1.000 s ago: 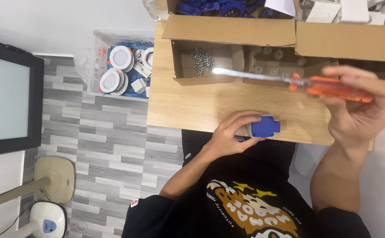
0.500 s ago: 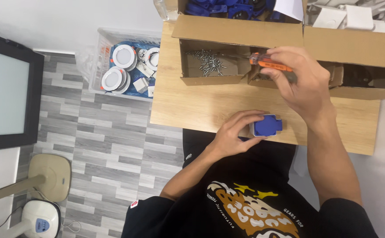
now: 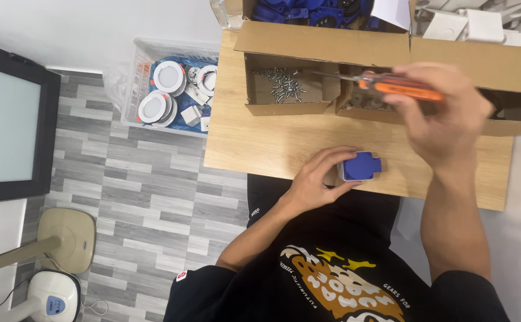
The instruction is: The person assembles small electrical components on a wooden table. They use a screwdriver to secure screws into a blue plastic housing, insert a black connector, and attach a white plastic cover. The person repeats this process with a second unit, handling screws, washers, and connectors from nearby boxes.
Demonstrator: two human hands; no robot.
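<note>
While my left hand (image 3: pixel 317 179) grips the blue socket (image 3: pixel 362 165) at the table's near edge, my right hand (image 3: pixel 445 116) clasps the orange screwdriver (image 3: pixel 391 85), tip over the screw box (image 3: pixel 284 89); next I likely need a screw.

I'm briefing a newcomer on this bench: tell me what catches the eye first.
The right hand holds an orange-handled screwdriver, its tip over a cardboard box of loose screws. Nearer the body, the left hand grips a blue socket part on the wooden table.
</note>
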